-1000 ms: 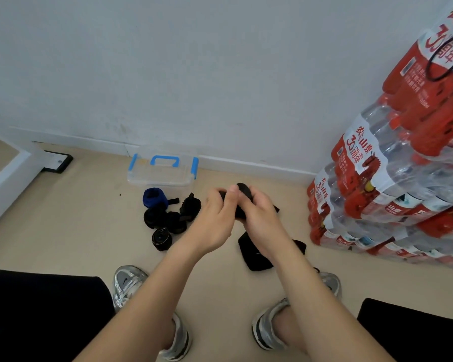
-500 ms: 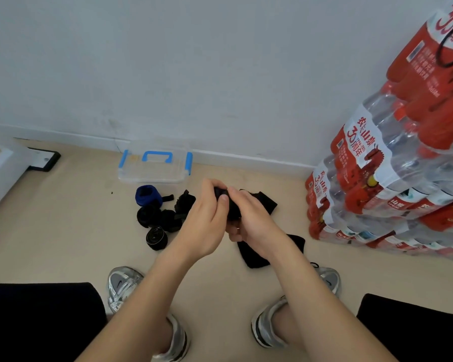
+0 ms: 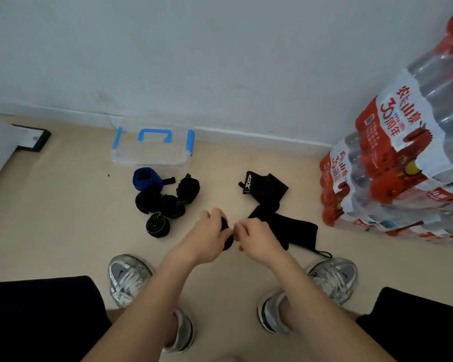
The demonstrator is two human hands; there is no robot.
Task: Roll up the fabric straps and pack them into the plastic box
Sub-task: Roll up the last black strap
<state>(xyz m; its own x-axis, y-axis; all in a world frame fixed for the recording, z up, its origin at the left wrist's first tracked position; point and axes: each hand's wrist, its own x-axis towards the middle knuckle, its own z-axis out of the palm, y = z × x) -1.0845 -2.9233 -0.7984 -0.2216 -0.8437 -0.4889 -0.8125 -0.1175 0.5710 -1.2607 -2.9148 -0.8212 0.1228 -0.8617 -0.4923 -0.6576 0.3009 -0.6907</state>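
The left hand (image 3: pixel 209 237) grips a black roll (image 3: pixel 226 229), fingers curled round it, low over the floor. The right hand (image 3: pixel 259 240) curls just beside it; its hold cannot be told. Keep the winding tight and the edges aligned. The plastic box (image 3: pixel 152 163) stands by the wall.

Black straps (image 3: pixel 296 228); blue roll (image 3: pixel 145 178); clear box (image 3: pixel 149 163), blue handle (image 3: pixel 154 131).

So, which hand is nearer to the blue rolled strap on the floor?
The left. The left hand, gripping a black roll, is right of the blue rolled strap and closer to the camera; the right hand lies farther right, beyond the left one.
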